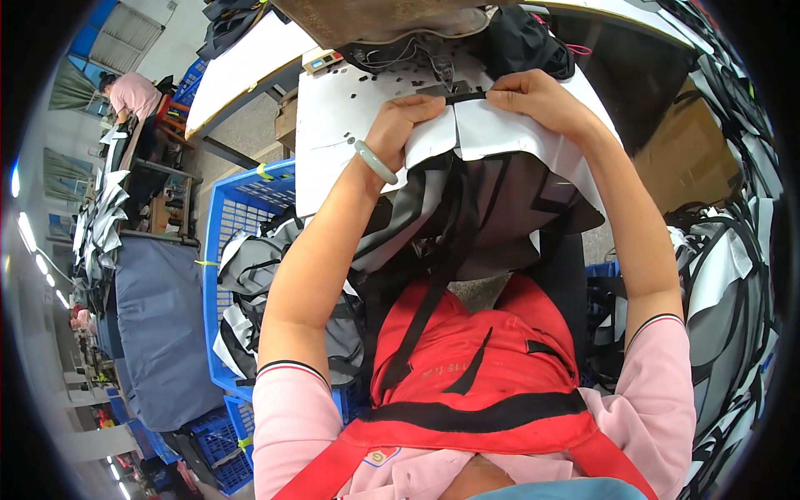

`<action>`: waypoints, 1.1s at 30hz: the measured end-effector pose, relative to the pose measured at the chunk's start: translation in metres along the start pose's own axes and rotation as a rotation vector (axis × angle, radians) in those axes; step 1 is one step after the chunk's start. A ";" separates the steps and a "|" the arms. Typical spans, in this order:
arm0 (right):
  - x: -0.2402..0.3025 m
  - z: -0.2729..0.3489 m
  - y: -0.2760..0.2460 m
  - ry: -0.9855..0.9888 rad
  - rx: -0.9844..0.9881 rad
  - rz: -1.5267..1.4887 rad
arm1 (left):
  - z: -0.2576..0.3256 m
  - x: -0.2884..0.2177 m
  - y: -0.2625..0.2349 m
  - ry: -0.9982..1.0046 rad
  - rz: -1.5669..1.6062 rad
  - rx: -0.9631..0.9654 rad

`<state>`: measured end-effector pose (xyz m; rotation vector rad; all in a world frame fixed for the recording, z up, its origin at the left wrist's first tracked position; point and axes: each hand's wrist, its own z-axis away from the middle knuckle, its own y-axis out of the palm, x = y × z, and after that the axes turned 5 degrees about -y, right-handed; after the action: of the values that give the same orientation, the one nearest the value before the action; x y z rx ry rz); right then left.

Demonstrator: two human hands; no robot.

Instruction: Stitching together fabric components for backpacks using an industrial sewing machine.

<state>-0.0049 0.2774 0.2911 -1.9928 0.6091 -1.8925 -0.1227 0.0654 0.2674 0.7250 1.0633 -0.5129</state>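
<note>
White tabletop (325,146), arms (312,258) forward, left fingers (427,108) and right fingers (507,98) tight on black strip (467,97).

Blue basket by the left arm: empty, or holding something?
Holding something: grey and white pieces lie inside the blue basket; the left arm hides part.

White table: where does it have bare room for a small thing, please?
Bare: white table, near left corner, between blue basket and left forearm. Crowded: by the sewing machine, with black scraps, and around white fabric.
</note>
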 end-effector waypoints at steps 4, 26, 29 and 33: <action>-0.001 -0.005 -0.001 -0.016 -0.039 -0.021 | -0.001 -0.003 -0.002 0.022 -0.015 -0.011; -0.008 0.133 0.111 0.165 0.233 -0.017 | 0.102 0.065 0.059 0.390 -0.674 0.581; -0.016 0.143 0.123 0.088 0.094 -0.115 | 0.123 0.079 0.050 0.507 -0.616 0.464; -0.030 0.150 0.113 -0.128 0.171 0.062 | 0.146 0.094 -0.041 0.862 -0.847 -0.245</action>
<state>0.1343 0.1881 0.1974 -1.9449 0.4530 -1.7049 -0.0252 -0.0741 0.2137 0.2177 2.2296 -0.7869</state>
